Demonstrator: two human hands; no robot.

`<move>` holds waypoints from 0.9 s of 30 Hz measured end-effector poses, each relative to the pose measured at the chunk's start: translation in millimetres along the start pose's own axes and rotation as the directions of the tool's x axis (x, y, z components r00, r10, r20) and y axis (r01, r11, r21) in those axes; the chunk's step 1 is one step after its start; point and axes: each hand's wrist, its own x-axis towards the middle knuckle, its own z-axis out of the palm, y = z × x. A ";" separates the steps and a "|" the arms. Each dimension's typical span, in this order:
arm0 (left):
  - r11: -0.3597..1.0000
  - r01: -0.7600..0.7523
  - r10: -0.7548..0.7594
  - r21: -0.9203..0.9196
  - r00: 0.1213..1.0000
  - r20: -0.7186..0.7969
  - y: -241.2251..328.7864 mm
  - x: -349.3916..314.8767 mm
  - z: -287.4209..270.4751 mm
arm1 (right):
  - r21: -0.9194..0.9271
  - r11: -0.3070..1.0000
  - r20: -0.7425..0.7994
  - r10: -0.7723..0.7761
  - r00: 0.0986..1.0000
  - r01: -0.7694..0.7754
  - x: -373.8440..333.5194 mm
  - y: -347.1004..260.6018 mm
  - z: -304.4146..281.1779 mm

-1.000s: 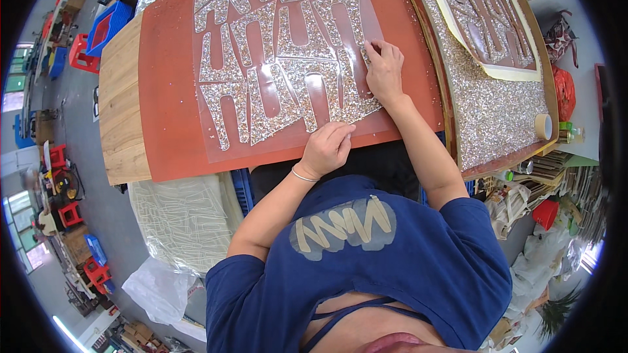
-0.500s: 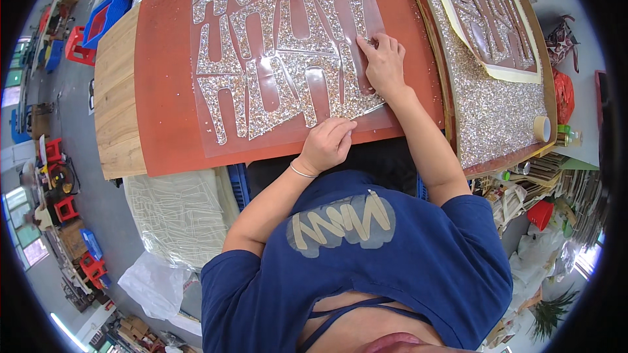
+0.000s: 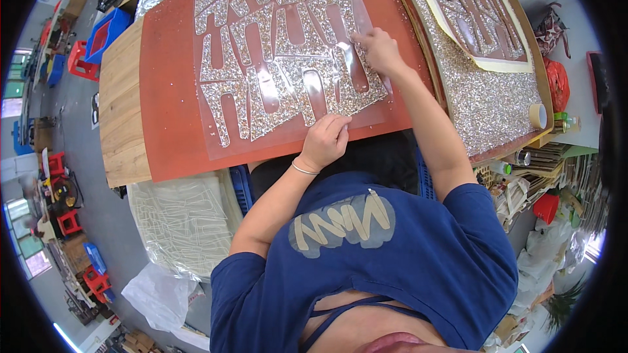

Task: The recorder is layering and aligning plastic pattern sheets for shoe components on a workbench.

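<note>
- The clear sheet lies on a red mat, and the mat is on a wooden surface. Sparkly shapes are on the sheet.
- The right hand is by the sheet's right side. Its pointer finger sticks out to a shape's long leg, and the other fingers are tucked in. I can't tell if it pinches anything.
- The left hand is at the sheet's near edge. Its fingers are curled in close to the thumb. I can't tell if it holds the edge or just rests there.
- To do this finger work well, I think you should touch softly, follow the shape's edge, and rest the left hand lightly so the sheet doesn't slide.
- Be careful with loose bits too, I think, because a sleeve or arm could push them about.
- The tops of the farthest shapes are cut off by the picture.
- Bright shine hides parts of the sheet.
- Bent fingers hide both hands' undersides, and any tiny bit there is too small to see.
</note>
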 end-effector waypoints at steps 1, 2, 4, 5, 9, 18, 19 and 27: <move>1.000 -0.019 0.019 -0.003 1.000 0.003 0.3 1.2 1.1 | 0.382 0.924 -0.090 0.057 0.994 -0.019 10.1 32.1 11.8; 1.000 -0.015 0.015 0.004 1.000 0.008 -0.3 0.2 2.0 | 0.382 0.924 -0.097 0.052 0.994 -0.011 10.4 36.8 14.4; 1.000 -0.011 0.010 0.011 1.000 0.010 0.9 -2.1 1.5 | 0.584 0.811 -0.096 0.112 0.989 -0.035 4.6 28.6 5.5; 1.000 -0.015 0.015 0.017 1.000 0.004 0.4 -2.3 0.5 | 0.476 0.878 -0.192 0.160 0.968 -0.050 0.7 19.2 6.5; 0.999 -0.040 0.040 0.024 0.999 0.002 -1.3 -2.5 2.8 | 0.317 0.948 -0.261 0.083 0.962 0.004 6.6 13.8 12.3; 0.999 -0.036 0.036 0.024 0.999 0.009 -1.3 -1.1 1.1 | -0.212 0.948 -0.304 -0.295 0.906 0.238 23.2 16.3 22.2; 0.999 -0.035 0.034 0.024 0.999 0.008 -2.2 -1.5 0.9 | -0.212 0.948 -0.303 -0.296 0.906 0.239 23.1 18.8 24.0; 0.999 -0.032 0.032 0.008 0.999 0.001 -3.4 -3.0 2.0 | 0.843 0.535 -0.140 0.304 0.942 -0.047 32.5 60.8 11.3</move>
